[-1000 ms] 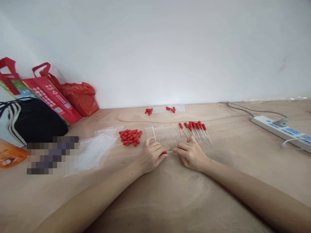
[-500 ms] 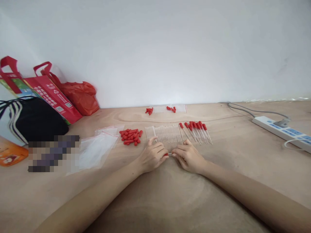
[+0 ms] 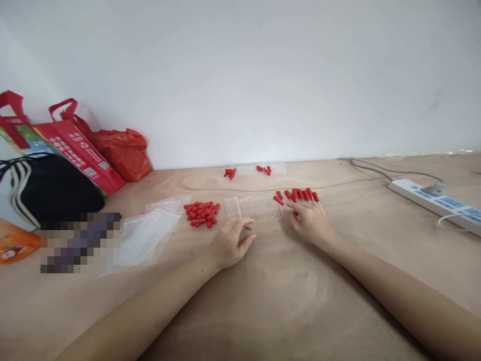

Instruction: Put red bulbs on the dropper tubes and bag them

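Observation:
My right hand pinches a dropper whose red rubber bulb sticks out to the left of the fingertips; its glass tube is hidden by the hand. Just beyond lie several finished droppers, bulbs pointing away, tubes partly covered by my hand. My left hand rests low over the table, thumb and fingers apart, holding nothing. In front of it, a row of clear glass pipette tubes lies side by side. Left of that row is a pile of loose red rubber bulbs.
Clear zip bags lie at left, near a black drawstring bag, a red plastic bag and a blurred-out item. Small red bulbs and bags sit by the wall. A power strip with cables stands at right.
My left hand has let go of the red bulb and opened. My right hand has moved right and away from me, carrying the dropper over to the other assembled ones.

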### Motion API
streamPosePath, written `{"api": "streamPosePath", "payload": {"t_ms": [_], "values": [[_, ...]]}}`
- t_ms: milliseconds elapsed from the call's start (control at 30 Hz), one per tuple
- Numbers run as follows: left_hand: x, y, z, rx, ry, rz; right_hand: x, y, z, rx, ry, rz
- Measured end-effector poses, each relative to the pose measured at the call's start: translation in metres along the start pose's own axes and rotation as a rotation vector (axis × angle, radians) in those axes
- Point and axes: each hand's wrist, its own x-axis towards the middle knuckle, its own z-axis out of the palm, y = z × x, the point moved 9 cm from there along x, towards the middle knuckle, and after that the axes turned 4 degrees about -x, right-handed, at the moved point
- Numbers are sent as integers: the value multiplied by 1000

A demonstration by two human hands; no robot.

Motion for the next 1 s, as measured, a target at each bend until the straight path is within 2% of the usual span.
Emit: {"api": "streamPosePath", "payload": {"t_ms": [100, 200, 367, 500, 600, 767, 1000], "values": [[0, 9, 16, -82, -187, 65, 13, 30, 10, 10, -34, 200], [-1, 12, 25, -129, -285, 83, 25, 38, 21, -34, -103, 299], [-2, 9, 27, -154, -282, 78, 35, 34, 37, -149, -207, 352], [-2, 8, 28, -163, -275, 87, 34, 35, 47, -147, -311, 358], [-2, 8, 28, -159, -274, 91, 33, 33, 45, -159, -327, 364], [0, 10, 27, -151, -279, 77, 33, 25, 34, -204, -276, 404], [0, 11, 26, -161, -297, 61, 36, 18, 46, -196, -412, 471]]}}
